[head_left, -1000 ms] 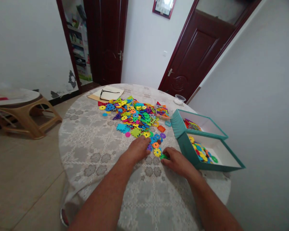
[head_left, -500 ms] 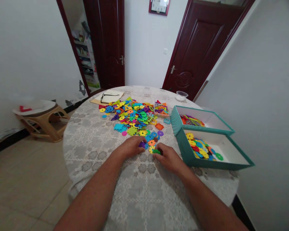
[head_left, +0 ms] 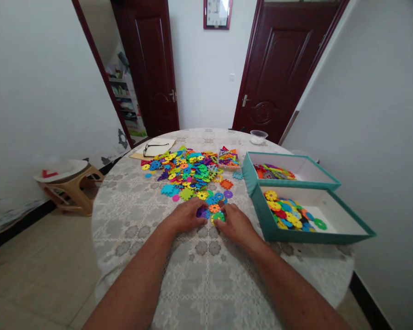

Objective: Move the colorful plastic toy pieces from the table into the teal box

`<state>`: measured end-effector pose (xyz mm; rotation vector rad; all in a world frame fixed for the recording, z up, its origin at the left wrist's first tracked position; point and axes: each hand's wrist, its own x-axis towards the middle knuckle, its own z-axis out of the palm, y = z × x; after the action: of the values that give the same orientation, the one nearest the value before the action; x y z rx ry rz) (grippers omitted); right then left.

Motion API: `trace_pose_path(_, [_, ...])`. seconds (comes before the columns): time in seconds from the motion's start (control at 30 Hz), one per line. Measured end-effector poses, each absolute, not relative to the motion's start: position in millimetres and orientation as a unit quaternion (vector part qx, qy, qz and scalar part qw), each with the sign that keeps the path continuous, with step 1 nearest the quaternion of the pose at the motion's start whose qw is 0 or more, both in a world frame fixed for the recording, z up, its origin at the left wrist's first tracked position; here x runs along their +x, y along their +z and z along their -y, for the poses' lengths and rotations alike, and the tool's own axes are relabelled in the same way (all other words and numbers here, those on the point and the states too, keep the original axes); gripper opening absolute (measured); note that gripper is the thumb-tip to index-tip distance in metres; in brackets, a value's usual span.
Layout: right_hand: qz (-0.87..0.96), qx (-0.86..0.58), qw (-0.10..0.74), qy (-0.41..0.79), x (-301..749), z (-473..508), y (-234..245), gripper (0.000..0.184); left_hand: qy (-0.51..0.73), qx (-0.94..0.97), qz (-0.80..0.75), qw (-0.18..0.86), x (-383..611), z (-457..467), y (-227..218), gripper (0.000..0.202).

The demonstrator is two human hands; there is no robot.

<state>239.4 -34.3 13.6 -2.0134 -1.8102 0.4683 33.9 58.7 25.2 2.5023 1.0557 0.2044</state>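
Observation:
My left hand is closed round the edge of a purple notched plastic disc near the table's middle. Opposite it, my right hand grips a green notched disc between thumb and fingers. This green disc lies partly over a yellow disc. Between the hands is an orange flower-shaped disc, with blue discs just beyond it. The fingertips hide parts of the held pieces, and whether any discs are joined I cannot tell.
A heap of coloured plastic pieces spreads beyond my hands. A clear tub of pieces is behind. Right of me stands a two-part teal box holding more pieces. Glasses lie on paper at the back left; a clear bowl stands behind.
My right hand has moved slightly inward, bringing the green disc from a tilt to lying flatter over the yellow one. My left hand keeps hold of the purple disc. The camera view has tilted up.

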Motion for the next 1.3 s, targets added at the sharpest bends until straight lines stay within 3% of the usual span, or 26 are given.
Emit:
trace_pose_path(0.5, [0.650, -0.704, 0.208, 0.195, 233, 31, 14, 0.035, 0.070, 0.896, -0.378, 0.220, 33, -69, 20, 0.046])
trace_pose_path(0.83, [0.665, -0.718, 0.154, 0.136, 223, 42, 13, 0.057, 0.084, 0.900, -0.368, 0.217, 30, -66, 20, 0.043])
trace_pose_path(1.3, [0.703, -0.646, 0.247, 0.169, 225, 44, 8, 0.033, 0.101, 0.908, -0.341, 0.222, 29, -65, 15, 0.039])
